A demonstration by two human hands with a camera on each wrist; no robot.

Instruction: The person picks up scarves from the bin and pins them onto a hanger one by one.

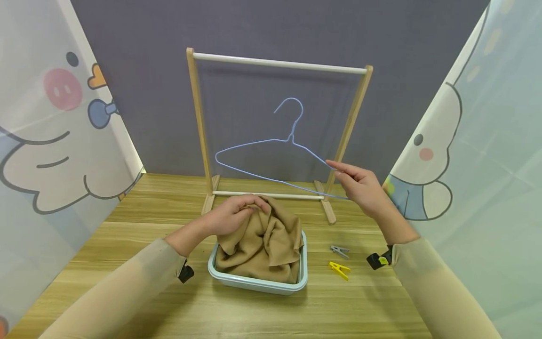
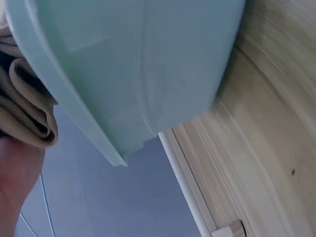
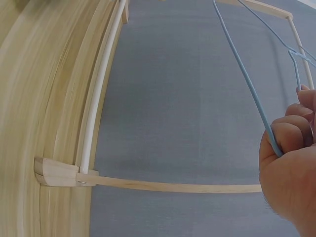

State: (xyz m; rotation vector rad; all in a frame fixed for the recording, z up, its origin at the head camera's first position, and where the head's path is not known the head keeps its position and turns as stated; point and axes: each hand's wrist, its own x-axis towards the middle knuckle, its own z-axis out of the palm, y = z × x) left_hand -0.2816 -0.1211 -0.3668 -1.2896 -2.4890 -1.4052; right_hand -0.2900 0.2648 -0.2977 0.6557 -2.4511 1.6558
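Observation:
My right hand [image 1: 362, 188] grips one end of a blue wire hanger [image 1: 271, 180], thumb and fingers around the wire. Held up before the rack, the hanger has its hook on top. In the right wrist view my curled fingers [image 3: 291, 133] close round its wire. My left hand [image 1: 230, 214] pinches the upper left part of a brown cloth [image 1: 277, 245], which lies bunched in a light blue plastic basket [image 1: 258, 284]. Folds of the cloth [image 2: 29, 106] hang over the hand in the left wrist view, hiding its fingertips.
A wooden rack [image 1: 198, 117] with a white top bar [image 1: 279, 62] stands behind the basket. A grey clip [image 1: 340, 251] and a yellow clip [image 1: 339, 270] lie on the wooden table [image 1: 169, 292] to the basket's right. Printed curtains [image 1: 38, 188] border both sides.

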